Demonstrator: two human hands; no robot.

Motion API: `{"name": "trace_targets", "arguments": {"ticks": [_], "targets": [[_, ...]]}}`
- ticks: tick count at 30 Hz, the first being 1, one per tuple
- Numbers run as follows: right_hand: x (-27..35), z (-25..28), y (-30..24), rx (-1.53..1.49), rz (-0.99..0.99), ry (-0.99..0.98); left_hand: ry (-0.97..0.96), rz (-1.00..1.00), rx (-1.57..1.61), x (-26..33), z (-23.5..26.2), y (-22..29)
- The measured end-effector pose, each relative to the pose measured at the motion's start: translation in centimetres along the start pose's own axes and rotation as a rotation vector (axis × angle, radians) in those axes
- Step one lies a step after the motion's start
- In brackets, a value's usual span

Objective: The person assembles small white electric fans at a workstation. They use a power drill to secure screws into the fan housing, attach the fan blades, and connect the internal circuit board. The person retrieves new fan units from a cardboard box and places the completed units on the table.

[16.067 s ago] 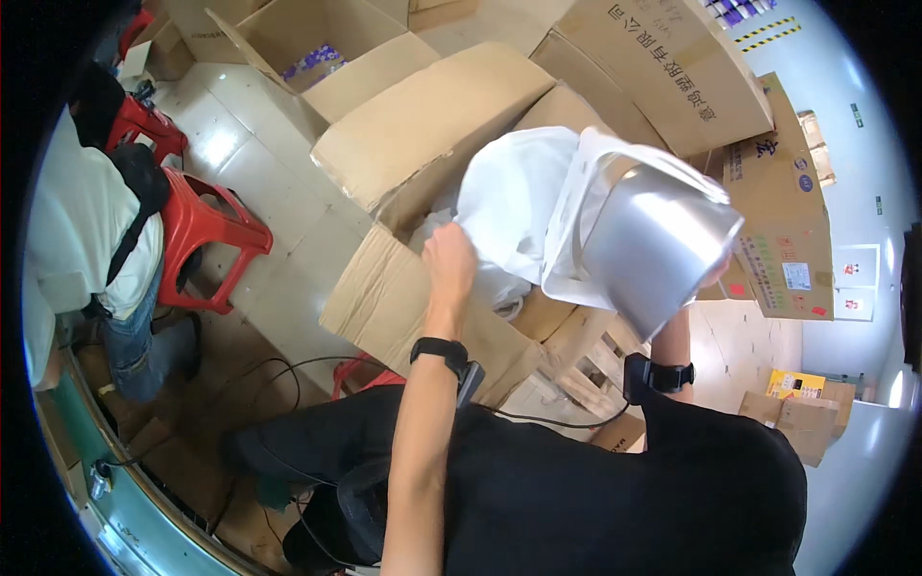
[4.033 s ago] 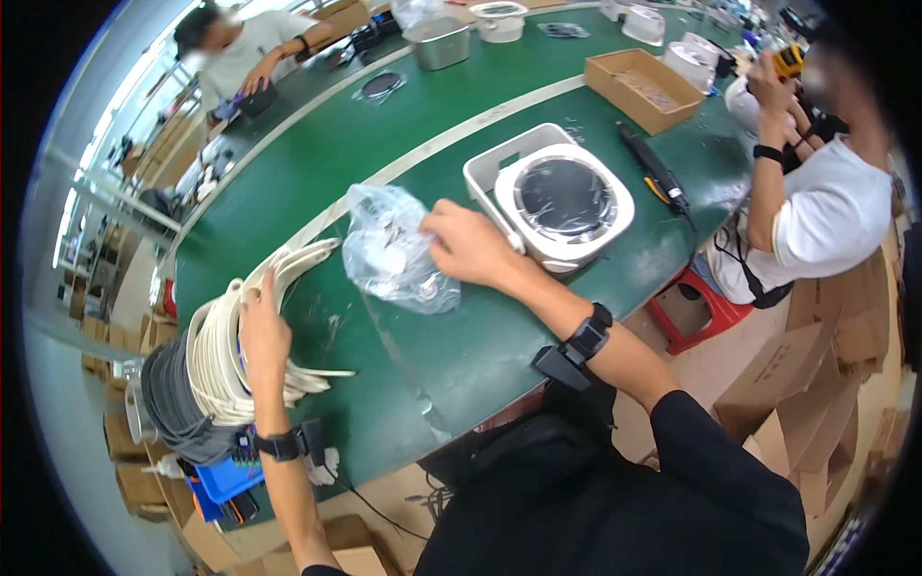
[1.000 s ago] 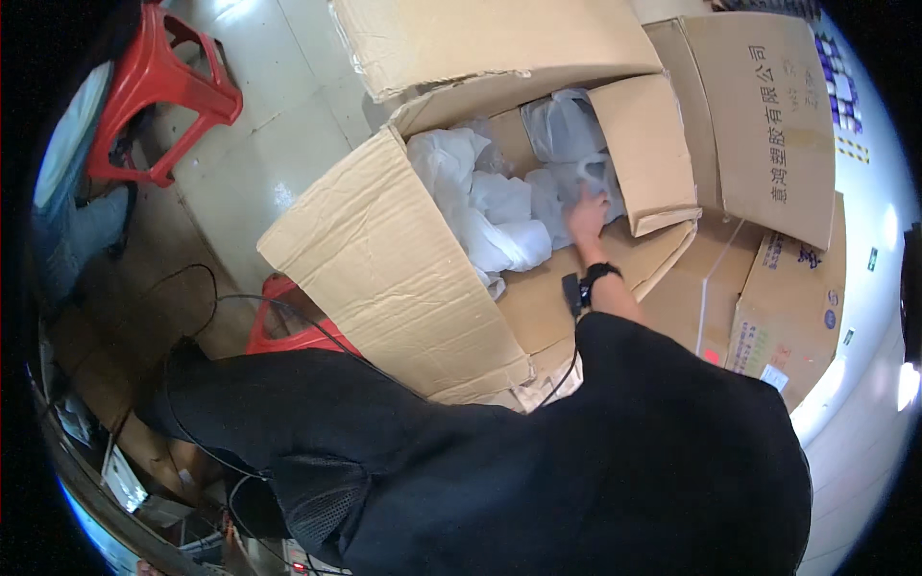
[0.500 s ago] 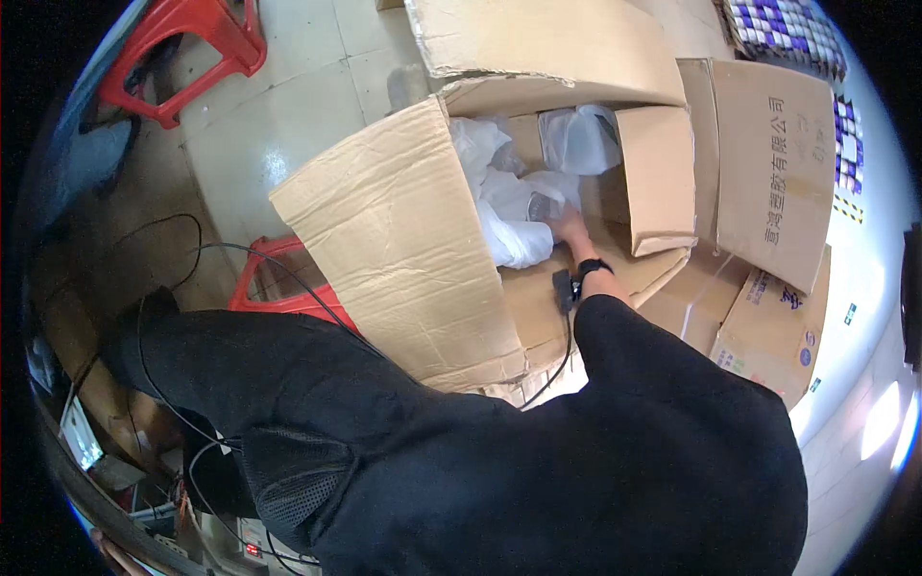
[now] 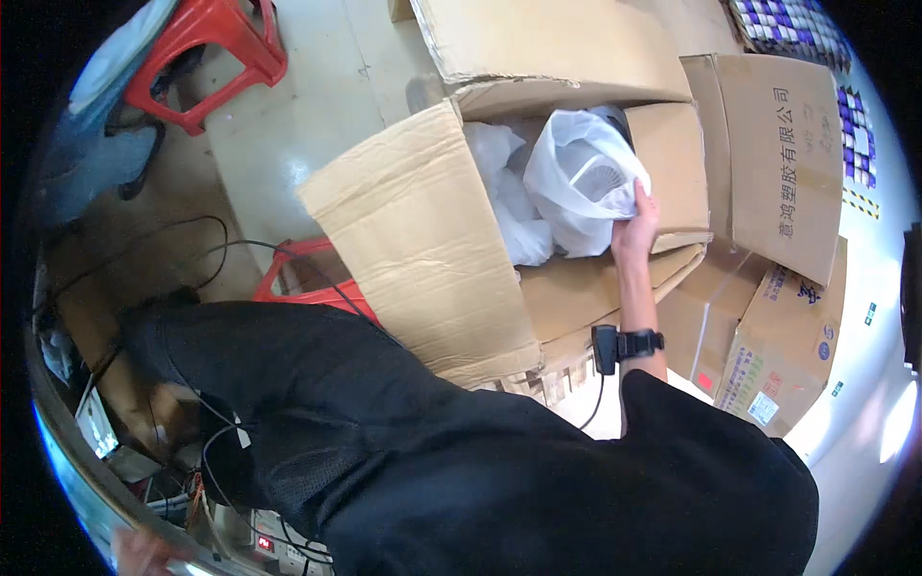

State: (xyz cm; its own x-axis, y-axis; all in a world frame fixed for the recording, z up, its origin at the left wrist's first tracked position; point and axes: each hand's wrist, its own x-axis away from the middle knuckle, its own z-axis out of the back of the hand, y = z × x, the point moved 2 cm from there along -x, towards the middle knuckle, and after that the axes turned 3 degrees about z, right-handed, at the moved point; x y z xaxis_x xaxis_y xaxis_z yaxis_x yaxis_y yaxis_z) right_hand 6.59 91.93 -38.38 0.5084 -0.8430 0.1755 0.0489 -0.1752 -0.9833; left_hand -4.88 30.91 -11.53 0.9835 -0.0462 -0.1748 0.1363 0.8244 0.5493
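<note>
My right hand (image 5: 636,219) reaches into a large open cardboard box (image 5: 423,240) and grips the side of a white plastic bag (image 5: 576,178) with a round, pale appliance inside it. The bag is lifted partly above the other crumpled white bags (image 5: 509,206) that fill the box. A black band with a small device (image 5: 624,344) sits on my right wrist. A blurred skin-coloured shape (image 5: 142,551) at the lower left rim may be my left hand; what it does is hidden.
More cardboard boxes (image 5: 778,163) are stacked to the right and behind. A red plastic stool (image 5: 206,58) stands on the pale floor at upper left, another red stool (image 5: 307,278) beside the box. Cables and devices (image 5: 106,422) lie at lower left.
My right hand has moved up from deep in the box and now holds the bagged appliance, which has risen above the other bags.
</note>
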Motion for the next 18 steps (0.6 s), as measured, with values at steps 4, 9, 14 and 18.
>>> {"name": "trace_targets", "arguments": {"ticks": [4, 9, 14, 18], "targets": [[4.3, -8.5, -6.6, -0.283, 0.115, -0.349, -0.527, -0.426, 0.351, -6.1, -13.1, 11.3], [9.8, -14.1, -8.5, -0.28, 0.165, -0.313, -0.554, -0.452, 0.368, -8.0, -22.5, 18.3], [12.0, -16.7, -13.4, -0.446, 0.242, -0.259, -0.59, -0.304, 0.404, -9.2, -26.5, 14.7], [12.6, -16.6, -12.9, -0.445, 0.358, -0.407, -0.25, -0.535, 0.55, -7.0, -23.8, 16.0]]}}
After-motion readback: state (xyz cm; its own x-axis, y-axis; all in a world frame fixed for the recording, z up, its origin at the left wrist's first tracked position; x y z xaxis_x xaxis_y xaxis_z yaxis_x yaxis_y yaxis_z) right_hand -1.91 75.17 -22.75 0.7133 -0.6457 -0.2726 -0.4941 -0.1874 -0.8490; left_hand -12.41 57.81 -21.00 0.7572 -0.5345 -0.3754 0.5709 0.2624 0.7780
